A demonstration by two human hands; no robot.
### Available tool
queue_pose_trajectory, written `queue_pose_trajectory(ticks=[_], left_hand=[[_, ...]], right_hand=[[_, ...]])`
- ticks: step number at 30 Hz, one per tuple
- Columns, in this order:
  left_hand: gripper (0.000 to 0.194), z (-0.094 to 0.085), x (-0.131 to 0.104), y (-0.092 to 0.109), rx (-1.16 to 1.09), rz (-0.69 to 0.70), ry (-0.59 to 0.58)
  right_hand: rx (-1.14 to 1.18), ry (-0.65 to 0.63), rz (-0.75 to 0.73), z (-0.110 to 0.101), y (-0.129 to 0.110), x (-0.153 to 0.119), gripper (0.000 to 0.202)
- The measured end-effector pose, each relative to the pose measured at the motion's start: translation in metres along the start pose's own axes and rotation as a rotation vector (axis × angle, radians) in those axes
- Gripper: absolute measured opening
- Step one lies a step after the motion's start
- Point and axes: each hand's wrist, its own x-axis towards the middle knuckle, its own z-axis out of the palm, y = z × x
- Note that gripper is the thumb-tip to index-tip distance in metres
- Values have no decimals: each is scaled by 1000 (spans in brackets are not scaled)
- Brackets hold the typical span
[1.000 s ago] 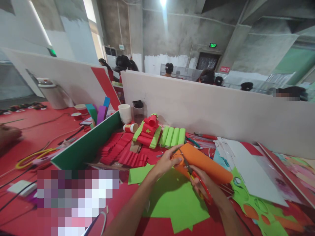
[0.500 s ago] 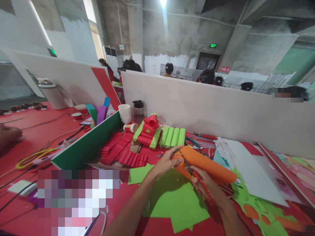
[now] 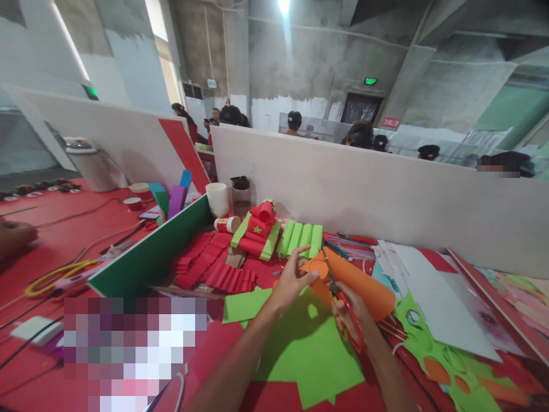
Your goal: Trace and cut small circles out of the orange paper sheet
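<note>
Green sheets [image 3: 300, 349] lie lower centre, orange paper [image 3: 362, 283] right of centre. The left hand [image 3: 294, 283], loosely curled, pins it with the thumb; the right hand [image 3: 350, 306], closed round scissors [image 3: 333, 286], has swung the blades more upright.

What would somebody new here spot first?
Probably the big orange sheet, curled up between the two hands, with red-handled scissors in the right hand. Next, perhaps, the red and green paper model with a star, standing beyond the hands beside four bright green rolls.
</note>
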Motion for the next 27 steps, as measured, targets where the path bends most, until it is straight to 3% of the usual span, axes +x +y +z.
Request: queue_pose_trajectory(ticks=[5,9,13,19,27], left_hand=[[47,16,-2,-9,-204,-52,49],[43,27,-5,-17,-312,-120,129],[44,28,-6,-20,-185,-83,210],[50,25,-4,-21,101,-23,298],[47,26,-4,-16,46,-30,344]], right_hand=[[51,38,-59,11,-6,2,68],[69,40,-81,18,2,3,65],[68,45,-49,23,4,3,65],[-7,-14,-51,25,-15,-2,57],[38,-131,-74,18,-6,-3,69]])
